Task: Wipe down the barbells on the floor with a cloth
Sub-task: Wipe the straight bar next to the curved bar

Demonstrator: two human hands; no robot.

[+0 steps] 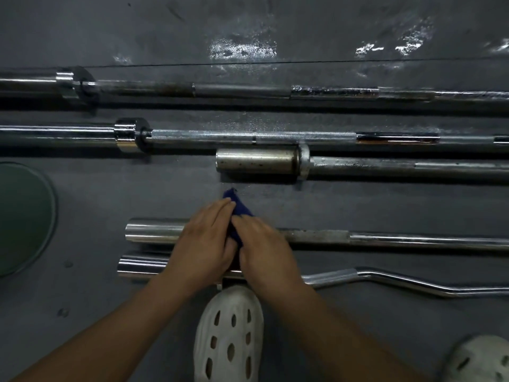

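A dark blue cloth (237,213) sits in the lower middle of the frame, bunched between the person's two hands, with one corner poking up above the fingertips toward the middle of the picture. The left hand (205,244) lies over the cloth's left side, fingers fairly straight and pressed onto it, while the right hand (264,249) covers its right side with fingers bent down over the fabric; how tightly either hand grasps the cloth cannot be told, since the palms hide it. Both hands and the cloth rest on the fourth barbell (385,239), a straight bar whose shiny sleeve shows at the left of the hands and whose shaft runs off the right edge. Just below it lies a curl bar (399,279) with a wavy shaft, its polished sleeve passing under the wrists. Above the hands, a shorter bar (256,162) with a dull, spotted sleeve begins near the centre and runs right. Higher still, two long barbells cross the whole frame: one with a chrome collar (126,135) at centre left, and the topmost bar (234,89), darker and patchy. A green round plate (24,216) lies at the left edge. At the bottom, two white perforated clogs (230,334) stand on the dark grey floor (358,340), which shows wet glints at the upper right.
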